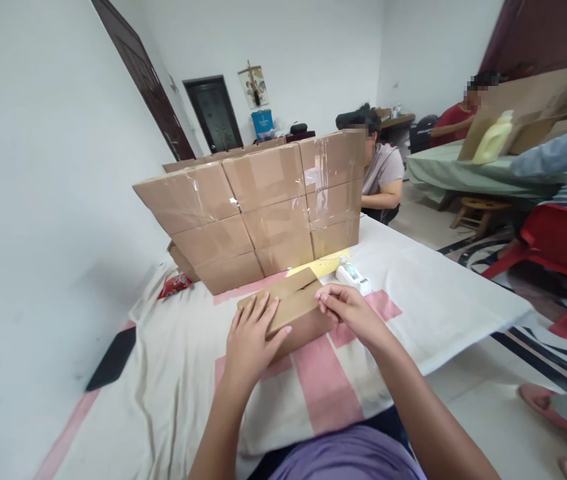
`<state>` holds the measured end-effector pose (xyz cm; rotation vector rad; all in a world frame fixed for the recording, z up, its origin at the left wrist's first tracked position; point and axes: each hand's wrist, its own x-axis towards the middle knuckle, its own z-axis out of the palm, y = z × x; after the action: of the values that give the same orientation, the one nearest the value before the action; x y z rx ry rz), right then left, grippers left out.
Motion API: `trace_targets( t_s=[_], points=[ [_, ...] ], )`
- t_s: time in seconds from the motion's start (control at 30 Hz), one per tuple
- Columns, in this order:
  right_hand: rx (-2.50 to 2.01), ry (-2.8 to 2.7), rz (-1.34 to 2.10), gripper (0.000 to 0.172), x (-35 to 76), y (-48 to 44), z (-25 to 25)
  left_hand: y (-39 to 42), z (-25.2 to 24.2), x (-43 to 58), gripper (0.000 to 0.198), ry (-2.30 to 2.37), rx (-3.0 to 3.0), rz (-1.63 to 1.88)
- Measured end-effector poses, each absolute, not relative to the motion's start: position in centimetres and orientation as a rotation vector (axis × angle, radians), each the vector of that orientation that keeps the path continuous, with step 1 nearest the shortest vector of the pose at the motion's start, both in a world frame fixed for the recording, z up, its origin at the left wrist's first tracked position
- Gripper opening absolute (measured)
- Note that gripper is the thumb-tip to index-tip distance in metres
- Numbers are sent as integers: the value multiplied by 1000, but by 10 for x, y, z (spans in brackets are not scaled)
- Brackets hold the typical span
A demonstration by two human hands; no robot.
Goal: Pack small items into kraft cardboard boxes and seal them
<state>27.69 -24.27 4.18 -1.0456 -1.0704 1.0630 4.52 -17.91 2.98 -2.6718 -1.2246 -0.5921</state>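
Observation:
A small brown cardboard box (296,292) lies in front of me on the cloth-covered table, its top flaps nearly meeting at a dark slit near the right end. My left hand (256,330) rests flat on the box's top and near edge, fingers spread. At the right end, the fingers of my right hand (341,305) are pinched together against the box's edge. Whatever lies between those fingertips is too small to make out. Just beyond that hand is a white object, seemingly a tape dispenser (353,277).
A stacked wall of taped cardboard boxes (273,207) stands behind the small box. Nearby are a yellow sheet (319,265), a red packet (174,285) and a black flat object (112,359). A person (383,175) sits beyond the stack; a red chair (558,247) stands right.

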Motion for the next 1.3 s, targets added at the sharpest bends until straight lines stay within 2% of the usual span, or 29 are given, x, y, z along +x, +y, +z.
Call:
trace_targets(
  t_s=[0.13, 0.33, 0.53, 0.8, 0.87, 0.93, 1.0, 1.1, 1.2, 1.3],
  points=[
    [-1020, -1181, 1003, 25, 254, -236, 55, -178, 42, 38, 51, -1168, -2704, -692],
    [-1152, -1403, 733, 20, 230, -244, 62, -189, 75, 42, 31, -1031, -2701, -1284],
    [-1119, -1520, 715, 21, 220, -245, 68, -191, 78, 57, 12, -997, -2773, -1590],
    [-1187, -1548, 887, 26, 227, -253, 77, -195, 54, 58, 25, -759, -2475, -1697],
    [-1257, -1563, 893, 32, 236, -259, 82, -198, 53, 58, 25, -713, -2473, -1783],
    [-1381, -1525, 693, 42, 246, -260, 87, -199, 55, 56, 23, -699, -2457, -1914],
    [-1476, -1501, 295, 48, 255, -253, 89, -197, 59, 52, 22, -750, -2469, -2030],
    [-1470, -1738, -166, 41, 261, -230, 85, -191, 66, 45, 17, -935, -2598, -2021],
    [-1535, -2014, -185, 36, 259, -204, 71, -182, 70, 39, 10, -1133, -2686, -1945],
    [-1656, -2047, -99, 37, 257, -191, 54, -170, 72, 35, 8, -1352, -2766, -1828]
  ],
)
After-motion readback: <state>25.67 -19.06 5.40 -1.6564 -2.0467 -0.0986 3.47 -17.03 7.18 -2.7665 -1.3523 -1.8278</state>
